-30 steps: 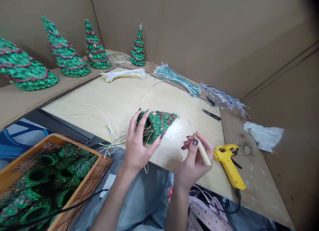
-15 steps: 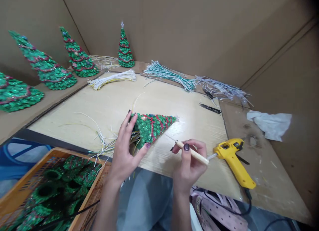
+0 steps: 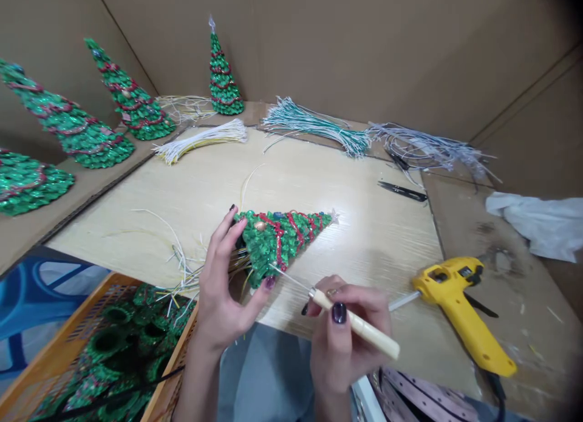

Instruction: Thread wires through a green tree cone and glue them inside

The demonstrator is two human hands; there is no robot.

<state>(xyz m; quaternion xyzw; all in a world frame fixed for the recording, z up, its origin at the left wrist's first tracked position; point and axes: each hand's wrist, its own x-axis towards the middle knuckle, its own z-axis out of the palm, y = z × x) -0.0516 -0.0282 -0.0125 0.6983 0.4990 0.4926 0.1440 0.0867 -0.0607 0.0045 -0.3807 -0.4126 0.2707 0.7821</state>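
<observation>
Presently we record a wooden work board (image 3: 364,246), with an orange crate (image 3: 175,358) of green cones (image 3: 107,343) beside its near edge. Held on its side over the board is a glittered green cone tree (image 3: 282,243), its base cupped by the left hand (image 3: 223,294), fingers spread and partly closed. The right hand (image 3: 346,337), curled, pinches a wooden-handled awl (image 3: 359,325), tip at the tree's lower edge, just left of a yellow glue gun (image 3: 460,313).
</observation>
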